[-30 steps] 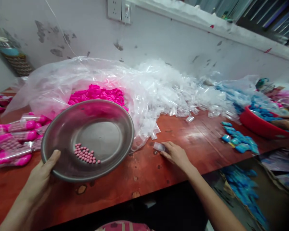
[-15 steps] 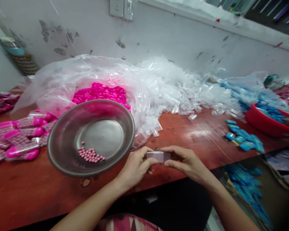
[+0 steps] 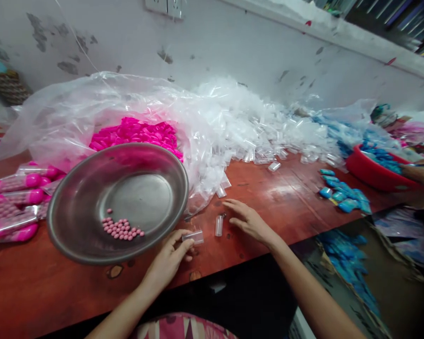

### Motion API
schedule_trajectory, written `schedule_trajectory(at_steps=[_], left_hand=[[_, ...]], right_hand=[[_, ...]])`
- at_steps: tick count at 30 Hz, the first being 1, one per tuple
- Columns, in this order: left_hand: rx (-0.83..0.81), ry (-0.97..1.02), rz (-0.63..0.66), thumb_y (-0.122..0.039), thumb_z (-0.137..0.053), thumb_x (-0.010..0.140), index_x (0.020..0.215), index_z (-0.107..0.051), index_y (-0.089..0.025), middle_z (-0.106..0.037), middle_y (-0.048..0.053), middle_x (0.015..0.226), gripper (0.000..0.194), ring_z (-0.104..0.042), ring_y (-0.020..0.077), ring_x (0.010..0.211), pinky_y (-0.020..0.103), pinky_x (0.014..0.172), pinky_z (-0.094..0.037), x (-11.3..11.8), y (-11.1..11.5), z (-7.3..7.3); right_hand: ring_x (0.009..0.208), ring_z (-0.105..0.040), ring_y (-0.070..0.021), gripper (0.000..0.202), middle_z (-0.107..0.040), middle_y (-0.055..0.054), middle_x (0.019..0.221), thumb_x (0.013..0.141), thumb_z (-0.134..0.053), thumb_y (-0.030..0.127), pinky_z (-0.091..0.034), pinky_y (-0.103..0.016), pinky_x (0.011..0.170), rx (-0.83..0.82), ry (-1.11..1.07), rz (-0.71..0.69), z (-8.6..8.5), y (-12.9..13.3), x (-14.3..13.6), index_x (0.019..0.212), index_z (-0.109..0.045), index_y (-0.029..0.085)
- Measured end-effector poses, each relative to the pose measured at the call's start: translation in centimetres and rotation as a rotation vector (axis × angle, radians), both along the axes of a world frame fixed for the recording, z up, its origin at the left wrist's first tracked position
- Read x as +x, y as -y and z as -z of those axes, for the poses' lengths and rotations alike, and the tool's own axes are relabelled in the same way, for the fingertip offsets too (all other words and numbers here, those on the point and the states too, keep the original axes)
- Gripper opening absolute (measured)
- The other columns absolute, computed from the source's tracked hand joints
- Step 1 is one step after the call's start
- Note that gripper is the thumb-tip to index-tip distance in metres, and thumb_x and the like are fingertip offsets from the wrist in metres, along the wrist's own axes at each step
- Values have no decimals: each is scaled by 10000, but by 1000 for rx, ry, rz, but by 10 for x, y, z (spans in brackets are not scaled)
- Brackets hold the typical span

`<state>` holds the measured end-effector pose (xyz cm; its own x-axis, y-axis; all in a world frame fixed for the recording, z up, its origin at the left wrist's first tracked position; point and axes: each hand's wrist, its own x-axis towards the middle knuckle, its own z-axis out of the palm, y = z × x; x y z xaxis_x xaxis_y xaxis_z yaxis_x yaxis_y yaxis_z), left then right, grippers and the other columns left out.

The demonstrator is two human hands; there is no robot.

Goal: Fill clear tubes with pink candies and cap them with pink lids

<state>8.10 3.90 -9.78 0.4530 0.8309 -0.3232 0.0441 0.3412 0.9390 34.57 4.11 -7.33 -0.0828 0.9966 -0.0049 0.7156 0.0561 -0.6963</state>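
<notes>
- Loosely, the left hand (image 3: pixel 173 254) pinches a clear tube (image 3: pixel 198 237) between thumb and fingers, low over the near part of the red-brown table (image 3: pixel 268 197).
- The right hand (image 3: pixel 249 222) is open, its thumb and fingers apart and pointing left, with nothing visible in its grasp.
- Between the two hands, just off the right fingertips, is a second tube (image 3: pixel 219 225); I cannot tell whether it stands or lies.
- Just beside the left hand, to its left, sits a wide metal bowl (image 3: pixel 148 202); whether hand and rim touch is unclear.
- Small pink beads (image 3: pixel 122 230) gather in one patch inside the bowl, towards its near side.
- Left of the bowl lie bead-filled packs (image 3: pixel 16 221) with bright pink ends, piled on one another.
- Behind the bowl, a heap of bright pink pieces (image 3: pixel 137 133) spills at the mouth of a translucent plastic bag (image 3: pixel 67 101).
- Next to it, a long mound of clear tubes (image 3: pixel 247 129) runs rightwards along the wall (image 3: pixel 219 47), one loose tube (image 3: pixel 274 166) lying apart in front.
- Farther right, small blue packets (image 3: pixel 348 195) lie near a red basin (image 3: pixel 371 176) holding blue pieces (image 3: pixel 379 157).
- Another person's hand (image 3: pixel 422 173) is at the basin's right side.
- Below the table's edge, more blue items (image 3: pixel 349 266) lie heaped.
</notes>
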Motion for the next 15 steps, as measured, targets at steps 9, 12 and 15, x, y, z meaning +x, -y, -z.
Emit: schedule_trajectory(at_steps=[9,12,15], left_hand=[[310,-295,5,-368,-460,846,1054,-615,-214,-630,59,1065,301,-630,194,850,315,776,-523,-19,6,7],[480,-488,-35,-337,-454,853,1048,-642,-225,-659,44,1055,293,-584,233,1031,383,956,-437,-26,3,10],[563,-592,-62,-320,-455,862,1128,-606,-216,-657,51,1075,323,-575,245,1059,413,992,-409,-32,4,17]], right_hand=[[875,-627,-301,531,-650,-137,932,761,-538,580,-450,-367,728,-169,552,273,-1,8,-66,1028,-547,121],[876,-628,-301,574,-629,-143,968,763,-507,619,-452,-355,693,-137,660,218,-1,1,-94,1044,-524,119],[855,-632,-287,536,-613,-117,985,782,-484,612,-457,-333,626,-107,718,145,-4,-5,-115,1055,-508,152]])
